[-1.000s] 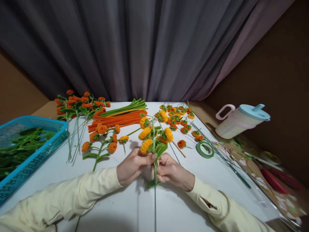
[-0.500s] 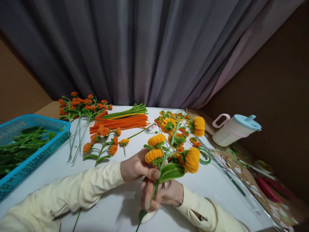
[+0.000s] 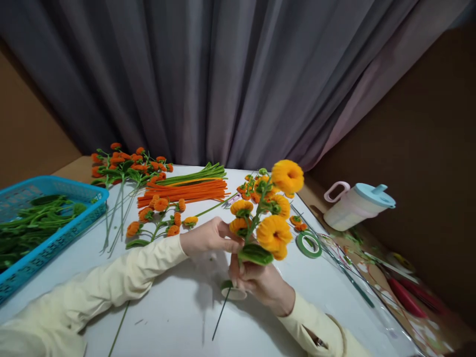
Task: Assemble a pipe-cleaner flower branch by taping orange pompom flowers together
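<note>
My right hand (image 3: 262, 282) is closed round the lower stem of a fuzzy yellow flower spray (image 3: 275, 233), which stands upright with several blooms and buds. A broad green leaf (image 3: 256, 254) sits low on this stem, just above the right fingers. From the left, my left hand (image 3: 213, 238) pinches at the stem beside the leaf; its fingertips are partly hidden behind the blooms. A roll of tape (image 3: 234, 293) lies under my right fingers, where the thin bare stem end (image 3: 222, 313) points down over the white table (image 3: 167, 317).
Left stands a blue basket (image 3: 55, 248) of green leaves. Orange flower stems (image 3: 130, 166), orange pipe cleaners (image 3: 182, 191) and green ones (image 3: 197, 173) lie at the back. Right are green tape (image 3: 308, 244), a tumbler (image 3: 353, 206) and red-handled pliers (image 3: 407, 297).
The flower spray has turned and its blooms now face me more. My right hand has shifted slightly right and up, and the tape roll below it shows more.
</note>
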`<control>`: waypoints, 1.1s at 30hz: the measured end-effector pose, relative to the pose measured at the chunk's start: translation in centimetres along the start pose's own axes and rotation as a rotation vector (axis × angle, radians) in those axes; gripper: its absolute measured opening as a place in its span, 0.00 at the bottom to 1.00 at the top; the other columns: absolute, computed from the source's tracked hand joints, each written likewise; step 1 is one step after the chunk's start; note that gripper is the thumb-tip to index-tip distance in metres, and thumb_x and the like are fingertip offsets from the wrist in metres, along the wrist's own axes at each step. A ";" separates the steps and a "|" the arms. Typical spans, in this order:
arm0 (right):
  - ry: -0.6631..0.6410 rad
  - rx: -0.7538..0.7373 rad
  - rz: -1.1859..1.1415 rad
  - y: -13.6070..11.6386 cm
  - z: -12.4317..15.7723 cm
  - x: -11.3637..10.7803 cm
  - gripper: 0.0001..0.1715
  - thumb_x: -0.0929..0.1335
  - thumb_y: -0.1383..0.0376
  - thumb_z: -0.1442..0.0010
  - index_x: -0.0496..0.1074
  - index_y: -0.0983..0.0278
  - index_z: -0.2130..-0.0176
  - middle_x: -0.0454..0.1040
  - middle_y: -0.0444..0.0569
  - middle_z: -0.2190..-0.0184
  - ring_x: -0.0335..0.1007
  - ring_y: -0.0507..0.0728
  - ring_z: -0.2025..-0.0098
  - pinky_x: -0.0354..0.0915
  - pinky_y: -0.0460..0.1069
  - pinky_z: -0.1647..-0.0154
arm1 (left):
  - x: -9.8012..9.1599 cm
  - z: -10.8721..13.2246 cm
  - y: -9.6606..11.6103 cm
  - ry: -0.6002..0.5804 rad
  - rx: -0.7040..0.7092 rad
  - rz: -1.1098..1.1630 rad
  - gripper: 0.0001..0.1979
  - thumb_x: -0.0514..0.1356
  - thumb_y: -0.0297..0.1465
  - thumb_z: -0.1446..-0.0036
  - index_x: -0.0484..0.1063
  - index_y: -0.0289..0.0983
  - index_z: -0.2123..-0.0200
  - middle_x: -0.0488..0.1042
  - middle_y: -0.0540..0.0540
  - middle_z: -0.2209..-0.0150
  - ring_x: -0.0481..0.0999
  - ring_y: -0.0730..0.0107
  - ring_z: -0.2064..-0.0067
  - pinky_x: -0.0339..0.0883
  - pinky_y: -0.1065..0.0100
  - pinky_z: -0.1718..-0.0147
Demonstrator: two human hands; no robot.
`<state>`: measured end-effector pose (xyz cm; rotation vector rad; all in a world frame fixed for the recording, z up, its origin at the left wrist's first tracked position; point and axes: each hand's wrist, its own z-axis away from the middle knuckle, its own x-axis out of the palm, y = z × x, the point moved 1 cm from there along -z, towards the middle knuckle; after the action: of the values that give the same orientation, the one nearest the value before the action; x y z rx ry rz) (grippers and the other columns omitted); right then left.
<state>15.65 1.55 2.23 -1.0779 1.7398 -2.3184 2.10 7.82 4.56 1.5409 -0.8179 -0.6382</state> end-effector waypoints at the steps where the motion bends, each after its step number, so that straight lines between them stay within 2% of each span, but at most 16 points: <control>1: 0.028 -0.019 0.029 -0.4 0.0 -0.4 0.16 0.72 0.62 0.60 0.64 0.68 0.85 0.62 0.41 0.89 0.44 0.43 0.88 0.34 0.43 0.87 | -0.3 0.2 0.3 0.032 0.002 -0.073 0.16 0.64 0.39 0.54 0.77 0.32 0.67 0.77 0.43 0.65 0.73 0.62 0.60 0.64 0.65 0.56; 3: 0.084 -0.050 0.068 -1.1 0.1 -0.9 0.15 0.71 0.62 0.58 0.65 0.69 0.84 0.61 0.40 0.88 0.43 0.43 0.88 0.34 0.44 0.87 | -0.5 0.7 1.0 0.052 0.038 -0.172 0.13 0.63 0.35 0.52 0.77 0.34 0.64 0.75 0.43 0.58 0.70 0.60 0.53 0.60 0.64 0.51; 7: 0.235 -0.117 0.232 -1.9 0.4 -1.6 0.16 0.70 0.60 0.54 0.69 0.70 0.82 0.55 0.38 0.89 0.39 0.42 0.88 0.34 0.44 0.86 | -0.1 1.5 2.5 0.130 -0.114 -0.312 0.18 0.62 0.27 0.55 0.74 0.35 0.57 0.75 0.43 0.56 0.70 0.58 0.53 0.61 0.61 0.53; 10: 0.299 -0.141 0.363 -2.2 0.7 -1.8 0.16 0.69 0.60 0.50 0.73 0.71 0.79 0.50 0.36 0.90 0.37 0.43 0.87 0.36 0.44 0.86 | 0.5 1.7 3.9 0.145 -0.080 -0.320 0.17 0.55 0.23 0.55 0.74 0.33 0.60 0.76 0.43 0.59 0.70 0.60 0.56 0.62 0.63 0.56; 13: 0.350 -0.161 0.418 -2.1 0.7 -1.9 0.16 0.68 0.60 0.50 0.72 0.70 0.79 0.50 0.37 0.89 0.38 0.44 0.86 0.37 0.44 0.85 | 1.1 1.6 4.3 0.125 -0.095 -0.293 0.13 0.56 0.26 0.54 0.74 0.33 0.64 0.75 0.44 0.63 0.71 0.62 0.60 0.64 0.67 0.62; 14: 0.359 -0.169 0.430 -2.0 0.7 -1.9 0.15 0.68 0.60 0.50 0.72 0.70 0.79 0.50 0.37 0.89 0.39 0.44 0.86 0.38 0.44 0.85 | 1.3 1.6 4.1 0.162 -0.121 -0.335 0.11 0.58 0.29 0.53 0.73 0.32 0.65 0.75 0.44 0.65 0.71 0.63 0.62 0.64 0.68 0.64; 17: 0.363 -0.187 0.484 -1.6 0.5 -1.6 0.15 0.67 0.61 0.49 0.73 0.70 0.79 0.50 0.37 0.90 0.41 0.45 0.86 0.39 0.44 0.85 | 1.9 1.5 2.7 0.427 -0.222 -0.476 0.13 0.61 0.37 0.54 0.71 0.31 0.72 0.72 0.48 0.76 0.68 0.70 0.75 0.60 0.72 0.77; 19: 0.347 -0.179 0.512 -1.5 0.5 -1.4 0.15 0.67 0.62 0.49 0.73 0.71 0.79 0.50 0.37 0.90 0.42 0.45 0.86 0.40 0.44 0.85 | 2.3 1.3 1.7 0.482 -0.215 -0.503 0.15 0.60 0.40 0.51 0.67 0.33 0.80 0.66 0.52 0.83 0.64 0.74 0.79 0.56 0.74 0.80; 23: 0.248 -0.072 0.454 -1.8 0.5 -1.6 0.16 0.68 0.60 0.48 0.74 0.72 0.75 0.54 0.38 0.90 0.43 0.44 0.86 0.40 0.43 0.86 | 2.5 0.9 0.7 0.415 -0.152 -0.354 0.20 0.57 0.39 0.48 0.60 0.35 0.86 0.61 0.54 0.87 0.60 0.77 0.82 0.54 0.75 0.82; 27: -0.012 0.107 0.241 -2.0 0.2 -2.6 0.16 0.69 0.60 0.48 0.75 0.73 0.71 0.55 0.37 0.91 0.39 0.42 0.89 0.35 0.42 0.87 | 2.0 0.9 0.4 0.351 -0.136 -0.295 0.20 0.59 0.39 0.49 0.62 0.34 0.86 0.61 0.53 0.87 0.59 0.78 0.83 0.53 0.74 0.83; 30: -0.186 0.171 0.073 -1.5 -0.2 -3.2 0.16 0.70 0.60 0.50 0.75 0.74 0.72 0.59 0.37 0.91 0.40 0.41 0.91 0.36 0.42 0.89 | 1.9 1.0 0.4 0.292 -0.100 -0.275 0.19 0.60 0.39 0.50 0.63 0.34 0.85 0.61 0.53 0.86 0.60 0.78 0.82 0.54 0.74 0.83; 33: -0.272 0.183 -0.006 -0.8 -0.5 -3.3 0.17 0.71 0.59 0.51 0.75 0.74 0.73 0.64 0.41 0.90 0.42 0.41 0.92 0.37 0.42 0.90 | 2.0 1.2 0.4 0.236 -0.099 -0.195 0.18 0.60 0.40 0.50 0.64 0.33 0.84 0.61 0.53 0.86 0.60 0.78 0.83 0.54 0.74 0.83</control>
<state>18.16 3.64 1.20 -1.2921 1.4014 -2.1603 2.32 5.47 4.93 1.5815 -0.4560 -0.6138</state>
